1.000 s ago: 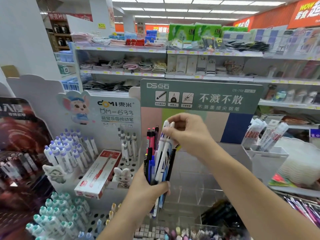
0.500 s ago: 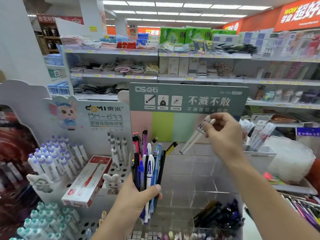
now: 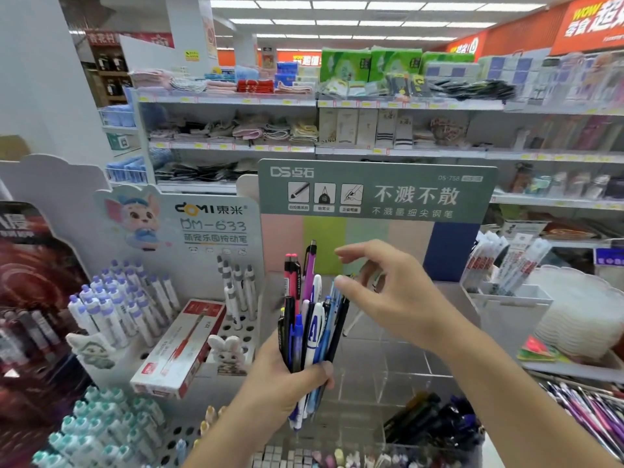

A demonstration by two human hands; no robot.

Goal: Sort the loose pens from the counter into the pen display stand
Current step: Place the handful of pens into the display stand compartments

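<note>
My left hand (image 3: pixel 287 376) grips a bundle of mixed pens (image 3: pixel 310 319), red, purple, blue, black and white, held upright in front of the clear acrylic pen display stand (image 3: pixel 405 366) with its green header card (image 3: pixel 374 194). My right hand (image 3: pixel 395 295) hovers just right of the bundle's tops with thumb and forefinger spread apart and nothing between them. Two white pens (image 3: pixel 353 324) lean in an upper compartment of the stand, partly hidden behind that hand. Several dark pens (image 3: pixel 432 420) lie in a lower compartment.
A white DOMI stand (image 3: pixel 209 224) on the left carries purple-capped pens (image 3: pixel 125 302) and a red pen box (image 3: pixel 182 346). At right stand a white bin of packaged pens (image 3: pixel 510 265), a stack of white trays (image 3: pixel 580 312) and loose purple pens (image 3: pixel 591 410).
My right hand pulled two white pens from the bundle, carried them right to the stand and let them go. It has come back to the bundle empty.
</note>
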